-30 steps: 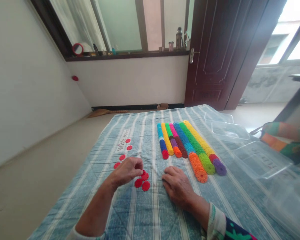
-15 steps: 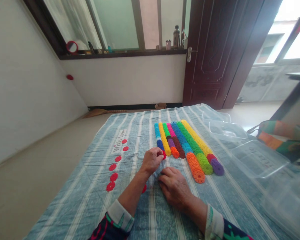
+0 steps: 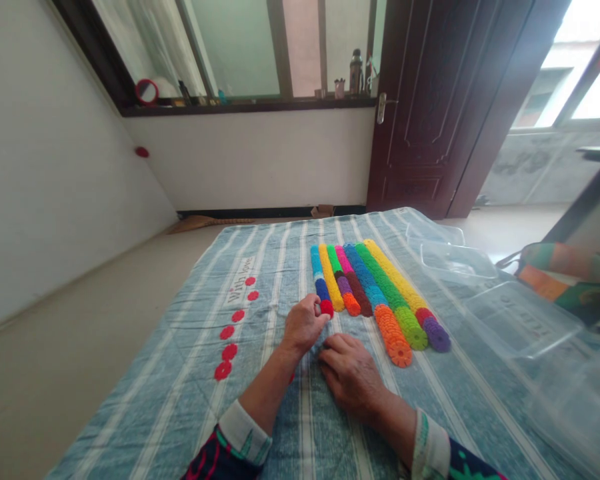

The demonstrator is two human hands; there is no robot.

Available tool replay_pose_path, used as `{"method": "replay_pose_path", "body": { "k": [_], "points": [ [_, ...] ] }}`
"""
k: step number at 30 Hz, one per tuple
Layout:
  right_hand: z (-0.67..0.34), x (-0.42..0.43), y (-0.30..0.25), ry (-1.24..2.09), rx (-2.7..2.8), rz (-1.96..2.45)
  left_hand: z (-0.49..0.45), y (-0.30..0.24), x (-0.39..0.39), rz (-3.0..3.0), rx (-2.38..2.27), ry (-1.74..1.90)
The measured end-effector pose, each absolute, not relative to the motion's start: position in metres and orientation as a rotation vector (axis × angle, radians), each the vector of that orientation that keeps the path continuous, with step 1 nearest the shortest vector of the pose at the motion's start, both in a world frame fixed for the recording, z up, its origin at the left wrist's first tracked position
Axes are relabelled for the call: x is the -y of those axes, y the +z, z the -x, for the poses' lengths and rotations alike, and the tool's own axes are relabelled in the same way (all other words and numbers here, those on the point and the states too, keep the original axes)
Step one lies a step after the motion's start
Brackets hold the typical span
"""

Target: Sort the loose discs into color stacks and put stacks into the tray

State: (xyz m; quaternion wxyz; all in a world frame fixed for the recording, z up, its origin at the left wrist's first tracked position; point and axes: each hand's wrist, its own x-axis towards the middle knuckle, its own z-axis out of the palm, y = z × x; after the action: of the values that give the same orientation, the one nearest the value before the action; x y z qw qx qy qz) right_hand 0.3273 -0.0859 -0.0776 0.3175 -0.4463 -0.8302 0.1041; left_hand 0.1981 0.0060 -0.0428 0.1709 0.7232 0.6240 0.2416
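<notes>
My left hand (image 3: 303, 327) is at the near end of the leftmost row, its thumb and fingers closed about the red discs (image 3: 327, 308) there. Above these, the same row (image 3: 316, 263) runs through dark blue to light blue. My right hand (image 3: 354, 375) rests on the cloth just right of it, fingers curled and pressed together; what lies under its fingertips is hidden. Overlapping notched discs form several more rows to the right, among them a yellow row (image 3: 330, 277), one ending in orange discs (image 3: 397, 350) and one ending in purple discs (image 3: 436, 335).
Several loose red discs (image 3: 223, 370) lie in a line on the left of the striped cloth (image 3: 155, 400), beside lettering reading "With love" (image 3: 241, 280). Clear plastic boxes (image 3: 523, 317) stand along the right side. A dark red door (image 3: 420, 100) is beyond the cloth.
My left hand has shifted slightly forward, and its thumb now lies below the red discs, leaving more of them visible. My right hand stays in nearly the same place.
</notes>
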Motion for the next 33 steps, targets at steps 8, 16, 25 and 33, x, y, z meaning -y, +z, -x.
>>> {"method": "replay_pose_path", "body": {
  "k": [8, 16, 25, 33],
  "points": [
    [-0.327, 0.086, -0.079, 0.280, 2.171, 1.174, -0.206, -0.044, -0.004, -2.026, -1.778, 0.685],
    [-0.327, 0.087, -0.077, 0.258, 2.180, 1.177, -0.193, -0.033, -0.003, -2.045, -1.776, 0.701],
    [-0.328, 0.088, -0.078, 0.291, 2.192, 1.209, -0.116, -0.004, 0.012, -2.135, -1.548, 0.275],
    [-0.328, 0.089, -0.079, 0.263, 2.184, 1.202, -0.110, -0.005, 0.031, -2.057, -1.540, 0.127]
  ]
}}
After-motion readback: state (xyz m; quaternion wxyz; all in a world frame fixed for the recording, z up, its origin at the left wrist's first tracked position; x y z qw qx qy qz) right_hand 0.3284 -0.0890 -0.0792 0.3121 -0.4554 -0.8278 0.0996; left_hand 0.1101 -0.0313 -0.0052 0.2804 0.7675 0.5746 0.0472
